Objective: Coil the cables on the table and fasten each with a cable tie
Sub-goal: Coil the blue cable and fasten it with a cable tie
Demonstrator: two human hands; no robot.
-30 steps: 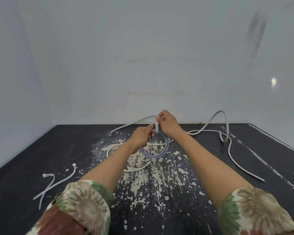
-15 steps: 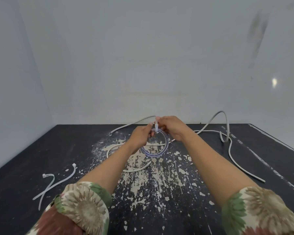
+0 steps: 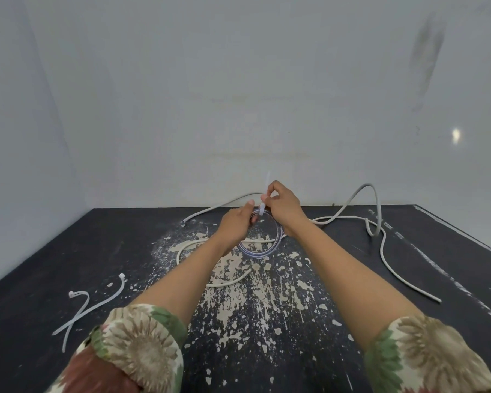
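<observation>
A thin translucent cable is wound into a small round coil [image 3: 267,251] held just above the black table [image 3: 68,251]. My left hand [image 3: 236,225] grips the coil at its top left. My right hand [image 3: 281,208] pinches the tail of a white cable tie [image 3: 262,208] wrapped around the coil's top, the tail pointing up. A long grey cable [image 3: 380,236] lies loose on the right and back of the table. A white cable [image 3: 187,245] lies curved under my left forearm.
Two spare white cable ties [image 3: 82,310] lie crossed near the table's front left. The tabletop's middle has worn, flaking pale patches [image 3: 253,302]. Pale walls close the table on the back and left; its right edge [image 3: 465,242] runs diagonally.
My right hand has lifted, drawing the cable tie's tail upward through its head. The left hand and the coil have stayed almost still.
</observation>
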